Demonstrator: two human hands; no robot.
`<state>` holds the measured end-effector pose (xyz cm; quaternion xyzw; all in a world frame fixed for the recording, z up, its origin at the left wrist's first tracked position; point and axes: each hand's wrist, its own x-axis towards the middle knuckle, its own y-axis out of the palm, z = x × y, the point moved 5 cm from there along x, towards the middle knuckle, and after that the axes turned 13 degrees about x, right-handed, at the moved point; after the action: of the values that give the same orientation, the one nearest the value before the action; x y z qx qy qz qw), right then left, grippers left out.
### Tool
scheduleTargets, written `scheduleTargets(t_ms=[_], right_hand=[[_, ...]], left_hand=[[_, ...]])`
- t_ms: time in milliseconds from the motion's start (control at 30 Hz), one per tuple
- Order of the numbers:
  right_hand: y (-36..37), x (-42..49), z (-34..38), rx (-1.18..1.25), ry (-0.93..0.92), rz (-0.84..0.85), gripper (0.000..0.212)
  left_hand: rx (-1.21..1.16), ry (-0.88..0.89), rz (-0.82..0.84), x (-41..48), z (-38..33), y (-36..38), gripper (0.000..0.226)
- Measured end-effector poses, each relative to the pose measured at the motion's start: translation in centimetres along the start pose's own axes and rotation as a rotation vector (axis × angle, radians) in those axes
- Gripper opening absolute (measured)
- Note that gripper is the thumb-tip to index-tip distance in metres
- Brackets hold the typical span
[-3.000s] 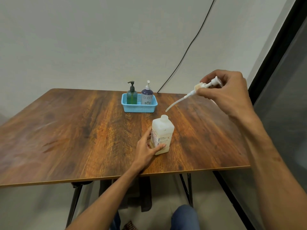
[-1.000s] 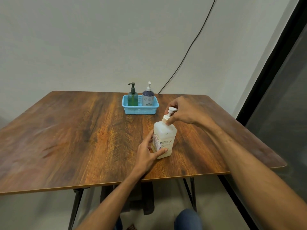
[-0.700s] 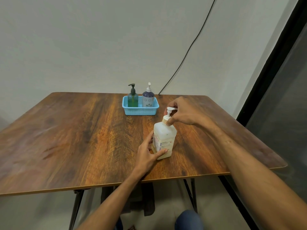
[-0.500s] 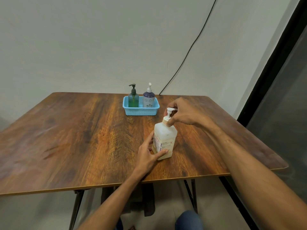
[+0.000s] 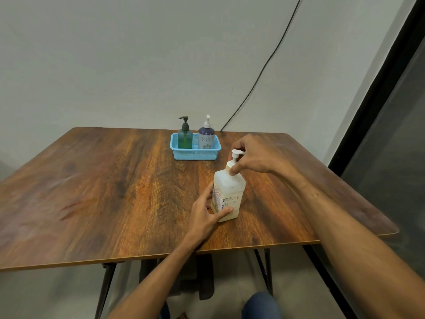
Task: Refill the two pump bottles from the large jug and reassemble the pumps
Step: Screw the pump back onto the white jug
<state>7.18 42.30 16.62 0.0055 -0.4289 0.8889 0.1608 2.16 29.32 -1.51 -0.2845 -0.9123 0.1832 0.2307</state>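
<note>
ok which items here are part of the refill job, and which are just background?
Job:
- large white jug, upright on the table
- white pump, seated in the jug's neck
- green pump bottle, pump on
- purple pump bottle, pump on

Background:
- blue basket holding both bottles
- wooden table
- black cable on the wall
- dark frame at the right

A wood-grain worktop [image 5: 103, 192] on black folding legs [image 5: 104, 291] stands against a pale wall [image 5: 115, 54], with a light-blue perforated basket [image 5: 195, 154] near its far edge, a black cable [image 5: 264, 65] slanting down the wall and a dark frame [image 5: 384, 77] at right.
</note>
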Motion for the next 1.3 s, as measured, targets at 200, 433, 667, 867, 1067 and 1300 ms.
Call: scheduleTargets(t_ms=[200, 433, 667, 867, 1067, 1300], right_hand=[[0.1, 0.2, -0.1, 0.002, -0.014, 0.039, 0.027], [0.6, -0.2, -0.9, 0.055, -0.049, -0.057, 0.027], [1.4, -1.5, -3.7, 0.388, -0.055, -0.053, 0.04], [2.1, -1.3, -4.3, 0.494, -0.067, -0.131, 0.03], [3.2, -1.7, -5.3, 0.535, -0.066, -0.207, 0.052], [3.5, -1.7, -5.5, 0.608, -0.029, -0.313, 0.036]], left_hand=[[-0.005, 0.002, -0.008, 0.0, 0.2, 0.1, 0.092], [-0.015, 0.015, -0.01, 0.0, 0.1, 0.0, 0.091], [-0.018, 0.014, -0.006, 0.0, 0.0, -0.1, 0.088], [-0.008, 0.025, -0.006, 0.1, 0.1, 0.0, 0.088], [-0.021, 0.025, -0.01, 0.1, 0.2, 0.0, 0.089], [-0.024, 0.039, -0.007, 0.1, 0.2, -0.1, 0.086]])
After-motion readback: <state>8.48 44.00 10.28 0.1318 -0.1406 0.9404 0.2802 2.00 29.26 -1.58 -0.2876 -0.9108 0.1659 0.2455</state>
